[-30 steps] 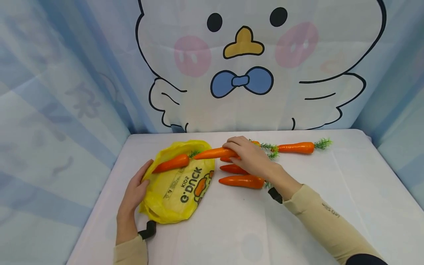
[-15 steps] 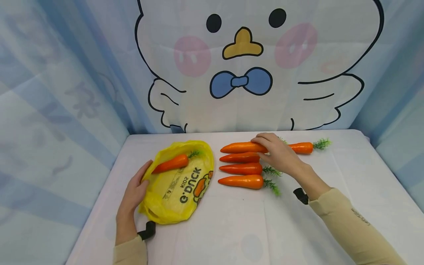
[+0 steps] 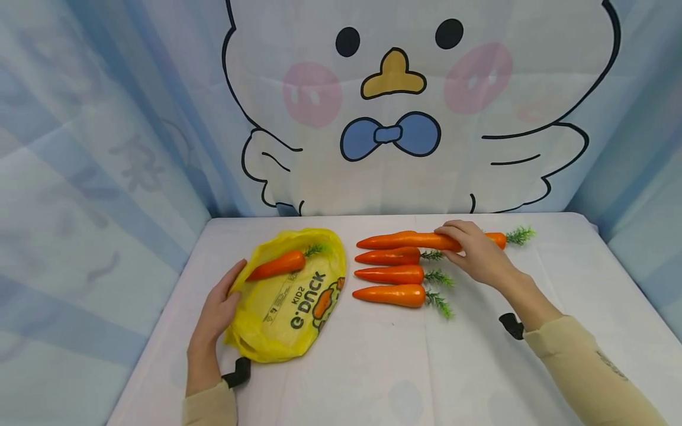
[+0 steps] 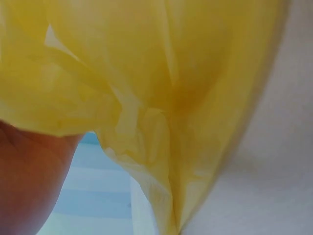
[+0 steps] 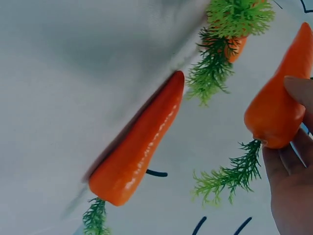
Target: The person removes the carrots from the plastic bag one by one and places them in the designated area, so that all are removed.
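My left hand grips the left edge of a yellow plastic bag, printed with a duck and black letters. One orange toy carrot lies within the bag's rim. The left wrist view is filled by the thin yellow plastic. Over to the right, my right hand holds another toy carrot between thumb and fingers, its green leaves hanging free. In the head view, this held carrot overlaps the farthest carrot of a row. Nearer carrots lie below it: one, another, and the nearest.
A separate carrot lies to the right of the row, partly behind my right hand in the head view. The white cloth-covered table ends against a cartoon-printed backdrop. Curtains hang at the sides.
My right hand has moved right, away from the bag, with the carrot in its grip, and now hovers at the far row's leafy end. My left hand and the bag stay put.
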The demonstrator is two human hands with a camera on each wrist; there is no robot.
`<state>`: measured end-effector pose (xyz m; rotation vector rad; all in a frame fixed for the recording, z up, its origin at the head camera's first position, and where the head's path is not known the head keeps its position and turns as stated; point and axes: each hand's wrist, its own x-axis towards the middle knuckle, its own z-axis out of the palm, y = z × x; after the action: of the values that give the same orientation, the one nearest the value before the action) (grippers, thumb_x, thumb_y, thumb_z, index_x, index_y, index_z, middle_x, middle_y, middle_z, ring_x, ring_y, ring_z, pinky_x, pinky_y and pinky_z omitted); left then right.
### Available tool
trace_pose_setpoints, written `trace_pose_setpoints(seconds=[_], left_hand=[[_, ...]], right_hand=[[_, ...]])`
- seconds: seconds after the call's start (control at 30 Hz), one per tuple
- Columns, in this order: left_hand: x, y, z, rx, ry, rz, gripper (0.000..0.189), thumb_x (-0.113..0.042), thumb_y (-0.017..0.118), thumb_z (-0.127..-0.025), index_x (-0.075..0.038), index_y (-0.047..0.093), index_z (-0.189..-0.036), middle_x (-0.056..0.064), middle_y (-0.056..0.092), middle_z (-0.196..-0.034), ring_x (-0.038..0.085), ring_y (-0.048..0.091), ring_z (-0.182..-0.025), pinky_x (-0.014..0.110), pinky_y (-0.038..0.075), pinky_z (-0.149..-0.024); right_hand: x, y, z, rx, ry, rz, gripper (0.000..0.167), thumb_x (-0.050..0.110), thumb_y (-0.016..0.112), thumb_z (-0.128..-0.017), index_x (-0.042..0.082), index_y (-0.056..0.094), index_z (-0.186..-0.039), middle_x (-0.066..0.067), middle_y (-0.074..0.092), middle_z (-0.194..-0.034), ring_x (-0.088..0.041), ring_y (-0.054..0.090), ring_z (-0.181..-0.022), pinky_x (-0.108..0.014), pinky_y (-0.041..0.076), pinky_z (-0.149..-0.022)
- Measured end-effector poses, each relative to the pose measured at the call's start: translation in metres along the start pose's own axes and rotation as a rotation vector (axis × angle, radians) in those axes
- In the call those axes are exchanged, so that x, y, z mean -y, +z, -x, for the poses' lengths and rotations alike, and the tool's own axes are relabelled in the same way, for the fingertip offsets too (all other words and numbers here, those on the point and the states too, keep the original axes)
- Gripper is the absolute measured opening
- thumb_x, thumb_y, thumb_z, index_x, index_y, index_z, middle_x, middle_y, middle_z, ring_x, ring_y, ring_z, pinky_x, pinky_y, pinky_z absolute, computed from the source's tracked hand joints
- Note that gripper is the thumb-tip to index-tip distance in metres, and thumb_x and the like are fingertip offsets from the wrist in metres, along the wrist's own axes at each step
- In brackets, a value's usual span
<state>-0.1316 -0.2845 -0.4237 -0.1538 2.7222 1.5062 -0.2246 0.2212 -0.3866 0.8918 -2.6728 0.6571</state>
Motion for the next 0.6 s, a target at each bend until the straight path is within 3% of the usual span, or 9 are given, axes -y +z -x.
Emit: trace_pose_setpoints(seconds=[0.6], left_hand=[[-0.003, 0.001, 0.001, 0.007, -0.025, 0.004, 0.064, -0.001, 0.036, -0.099, -0.013, 0.028, -0.161, 0.010, 0.026, -0.165, 0.032, 0.019, -0.151, 0.054, 0.016, -0.121]], right_hand=[[-0.035, -0.004, 0.032, -0.023, 0.057, 0.014, 0.046, -0.004, 0.080, -0.080, -0.004, 0.064, -0.123, -0.024, 0.059, -0.123, -0.044, 0.053, -0.111, -0.062, 0.046, -0.093]])
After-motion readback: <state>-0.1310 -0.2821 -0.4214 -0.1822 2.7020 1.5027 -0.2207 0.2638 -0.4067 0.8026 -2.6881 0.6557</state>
